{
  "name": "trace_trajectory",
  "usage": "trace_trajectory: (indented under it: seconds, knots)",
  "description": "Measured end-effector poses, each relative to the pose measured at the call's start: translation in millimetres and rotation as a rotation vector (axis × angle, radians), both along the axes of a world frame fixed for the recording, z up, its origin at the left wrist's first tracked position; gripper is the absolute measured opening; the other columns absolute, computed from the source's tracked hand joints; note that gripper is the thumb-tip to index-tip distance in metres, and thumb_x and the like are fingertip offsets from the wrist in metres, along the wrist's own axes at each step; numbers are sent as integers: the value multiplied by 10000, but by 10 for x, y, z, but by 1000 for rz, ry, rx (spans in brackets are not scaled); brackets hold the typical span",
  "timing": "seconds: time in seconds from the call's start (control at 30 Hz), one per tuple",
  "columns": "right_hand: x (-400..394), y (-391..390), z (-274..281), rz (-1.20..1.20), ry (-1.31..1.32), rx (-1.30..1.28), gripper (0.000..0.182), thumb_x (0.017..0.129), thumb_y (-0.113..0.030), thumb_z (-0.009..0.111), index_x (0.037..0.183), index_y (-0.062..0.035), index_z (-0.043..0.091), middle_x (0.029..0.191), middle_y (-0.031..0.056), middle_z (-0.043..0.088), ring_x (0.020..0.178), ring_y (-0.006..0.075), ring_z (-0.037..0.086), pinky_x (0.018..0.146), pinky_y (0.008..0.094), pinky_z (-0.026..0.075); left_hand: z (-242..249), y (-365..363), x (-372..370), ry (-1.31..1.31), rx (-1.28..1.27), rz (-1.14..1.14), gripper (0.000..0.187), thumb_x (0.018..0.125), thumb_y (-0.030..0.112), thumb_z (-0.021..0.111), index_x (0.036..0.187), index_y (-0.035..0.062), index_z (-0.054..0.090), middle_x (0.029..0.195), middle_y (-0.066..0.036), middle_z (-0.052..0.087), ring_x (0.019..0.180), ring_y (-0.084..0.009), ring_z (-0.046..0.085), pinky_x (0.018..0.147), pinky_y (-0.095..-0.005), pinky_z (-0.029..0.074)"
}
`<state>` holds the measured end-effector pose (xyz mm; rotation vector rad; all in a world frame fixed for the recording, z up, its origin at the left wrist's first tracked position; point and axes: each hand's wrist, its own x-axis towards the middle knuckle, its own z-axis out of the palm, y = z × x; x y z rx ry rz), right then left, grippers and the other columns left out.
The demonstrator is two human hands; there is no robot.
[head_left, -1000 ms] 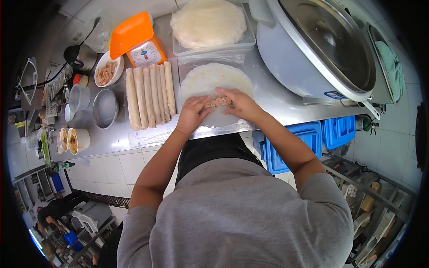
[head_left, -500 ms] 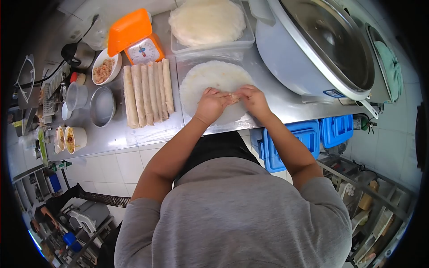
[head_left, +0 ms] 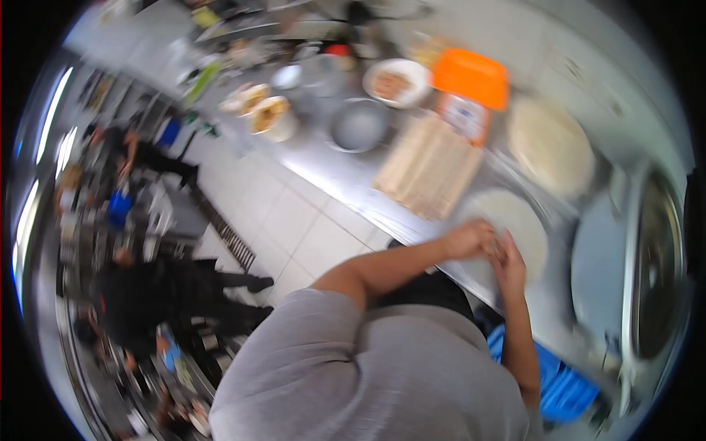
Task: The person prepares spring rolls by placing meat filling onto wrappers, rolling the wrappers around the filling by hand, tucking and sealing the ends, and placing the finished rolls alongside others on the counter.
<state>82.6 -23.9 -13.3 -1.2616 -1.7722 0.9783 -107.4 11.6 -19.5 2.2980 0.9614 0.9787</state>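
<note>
My left hand [head_left: 473,239] and my right hand [head_left: 510,263] meet above a round, pale, translucent wrapper sheet [head_left: 523,223] on the steel table. The left fingers are curled in, and the right fingers press together against them. Blur and overlap hide whatever lies between the fingertips. Beside the sheet, to the left, several long pale rolls [head_left: 428,167] lie in a row. Beyond the sheet, a stack of round wrapper sheets [head_left: 551,145] rests in a clear tray.
An orange kitchen scale [head_left: 471,77] stands behind the rolls. Nearby are a white bowl of minced filling [head_left: 397,82], a metal bowl [head_left: 359,125] and a paper cup of food [head_left: 272,119]. A large lidded tub [head_left: 607,257] stands right. Blue bins [head_left: 566,386] sit below. A person in black [head_left: 165,298] is behind left.
The head view has swung left and tilted, bringing the room behind and people into sight. My hands, earlier apart on filling on the sheet, now come together fingertip to fingertip.
</note>
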Motion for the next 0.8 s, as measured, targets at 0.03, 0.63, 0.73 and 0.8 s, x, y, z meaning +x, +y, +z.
trace_trajectory:
  seconds: [0.03, 0.63, 0.73, 0.8]
  knots:
    - [-26, -6, 137, -38, -194, 27, 596, 816, -23, 690, 1373, -81, 486, 1071, 168, 669, 949, 301, 666, 817, 385, 534, 107, -12, -60, -12, 20, 10, 331, 661, 192, 800, 949, 79, 682, 928, -76, 635, 993, -302, 583, 907, -408, 455]
    - [-334, 21, 308, -47, -409, 224, 532, 775, -36, 694, 1289, -86, 566, 989, 150, 653, 921, 322, 630, 850, 425, 484, 79, -8, -446, 3, 14, -2, 163, 749, 173, 727, 887, 93, 694, 951, -72, 679, 932, -276, 613, 838, -379, 487]
    - [-472, -2, 404, -40, -424, -55, 570, 777, -48, 700, 1323, -102, 546, 1099, 178, 640, 1012, 317, 618, 907, 406, 468, -61, -6, -428, 145, 10, 22, 142, 758, 175, 713, 881, 106, 693, 989, -69, 673, 976, -279, 600, 857, -372, 478]
    - [-371, 106, 149, -13, -489, -128, 661, 757, -75, 730, 1376, -116, 502, 1215, 208, 602, 1099, 320, 588, 982, 404, 431, -95, 19, -382, 280, -53, 18, 162, 768, 179, 710, 919, 123, 697, 1039, -77, 665, 1038, -294, 581, 894, -363, 466]
